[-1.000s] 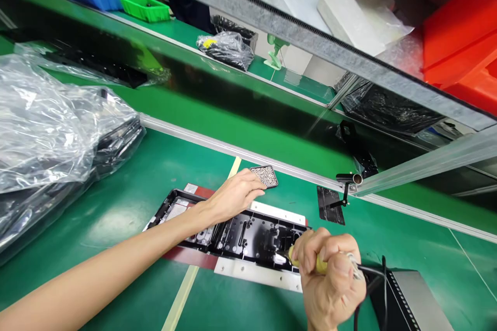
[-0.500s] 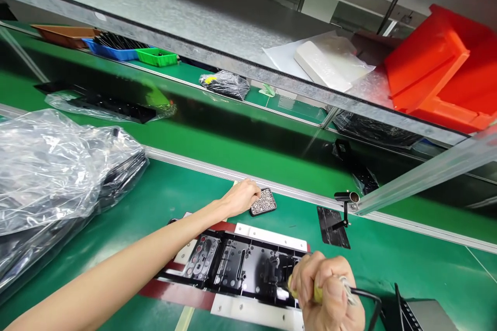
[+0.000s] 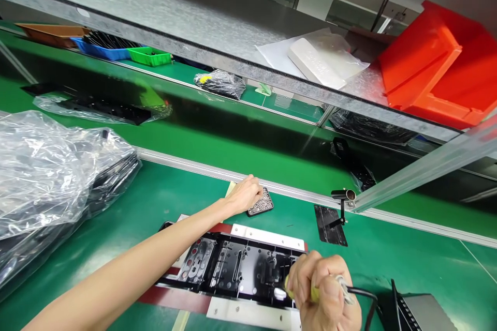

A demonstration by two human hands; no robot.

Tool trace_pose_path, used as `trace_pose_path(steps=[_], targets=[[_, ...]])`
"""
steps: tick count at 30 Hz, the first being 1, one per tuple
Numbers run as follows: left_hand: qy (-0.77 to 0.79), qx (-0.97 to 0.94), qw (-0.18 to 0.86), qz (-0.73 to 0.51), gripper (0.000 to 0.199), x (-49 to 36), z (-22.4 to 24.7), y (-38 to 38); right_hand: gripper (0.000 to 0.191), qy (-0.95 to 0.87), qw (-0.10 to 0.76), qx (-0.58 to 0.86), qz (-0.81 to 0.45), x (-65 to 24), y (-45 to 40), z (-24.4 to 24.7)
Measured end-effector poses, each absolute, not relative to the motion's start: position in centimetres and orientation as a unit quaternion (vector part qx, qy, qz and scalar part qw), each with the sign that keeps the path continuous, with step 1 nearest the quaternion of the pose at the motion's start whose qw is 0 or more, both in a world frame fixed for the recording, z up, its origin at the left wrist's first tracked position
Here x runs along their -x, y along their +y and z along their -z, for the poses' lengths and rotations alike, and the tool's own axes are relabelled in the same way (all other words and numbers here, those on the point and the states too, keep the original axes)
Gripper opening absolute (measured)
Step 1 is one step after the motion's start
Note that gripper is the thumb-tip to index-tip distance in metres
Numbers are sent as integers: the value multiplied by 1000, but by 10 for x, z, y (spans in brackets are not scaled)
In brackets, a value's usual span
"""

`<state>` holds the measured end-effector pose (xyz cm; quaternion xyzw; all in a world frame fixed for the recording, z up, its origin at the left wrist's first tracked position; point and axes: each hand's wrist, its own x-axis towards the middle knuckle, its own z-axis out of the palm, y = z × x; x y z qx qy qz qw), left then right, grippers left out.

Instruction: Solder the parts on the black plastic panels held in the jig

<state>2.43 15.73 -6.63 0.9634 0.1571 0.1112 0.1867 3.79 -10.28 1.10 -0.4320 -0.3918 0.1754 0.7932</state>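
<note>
My left hand (image 3: pixel 245 195) reaches over a small black tray (image 3: pixel 261 211) of tiny silvery screws (image 3: pixel 264 202), its fingers bent down and pressed together at the tray's left side. Whatever the fingertips hold is hidden. In my right hand (image 3: pixel 324 289) is a yellow electric screwdriver (image 3: pixel 315 294), gripped in a closed fist, with a black cord (image 3: pixel 363 292) running from its end. Below both hands lies a long black plastic housing (image 3: pixel 248 271), between white fixture bars (image 3: pixel 267 237) on a dark red base (image 3: pixel 171 297). My right hand covers the housing's right end.
Plastic-wrapped black parts (image 3: pixel 58 181) are piled at left. A metal tube holder (image 3: pixel 344 196) stands at the bench's back edge. At lower right lies a dark grey box (image 3: pixel 423 313). Overhead, a shelf (image 3: pixel 217 26) carries a red bin (image 3: pixel 430 67); a slanted post (image 3: pixel 411 165) stands at right.
The view has shifted slightly, so everything sits a little further left. My left hand stays at the screw tray, and my right hand keeps its grip on the electric screwdriver.
</note>
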Motion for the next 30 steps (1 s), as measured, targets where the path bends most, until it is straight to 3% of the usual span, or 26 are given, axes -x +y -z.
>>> trace_pose_path(steps=[7, 19, 30], targets=[[147, -958, 206, -133, 20, -26, 63, 155, 26, -396, 793, 437, -154, -36, -100, -13], [228, -876, 406, -127, 19, 62, 3, 119, 25, -369, 791, 475, -116, -28, -93, -37], [21, -931, 342, -128, 23, 123, 14, 66, 22, -388, 787, 470, -97, -30, -94, -33]])
